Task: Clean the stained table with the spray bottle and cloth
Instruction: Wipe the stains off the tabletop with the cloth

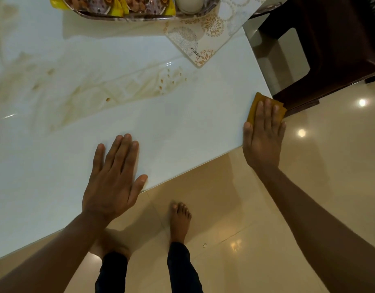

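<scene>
Your right hand (263,136) presses the cloth (264,106) flat at the table (182,123) corner; left hand (113,178) rests spread. The mat (205,39) reads KUBER.

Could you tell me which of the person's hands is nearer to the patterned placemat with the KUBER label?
Right. The right hand presses the mustard-yellow cloth at the table corner, just below the patterned KUBER placemat. The left hand lies flat on the glossy white table, farther down-left.

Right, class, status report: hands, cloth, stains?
Left hand flat on table. Right hand presses cloth at table corner. Brown stains remain. No bottle visible.
</scene>
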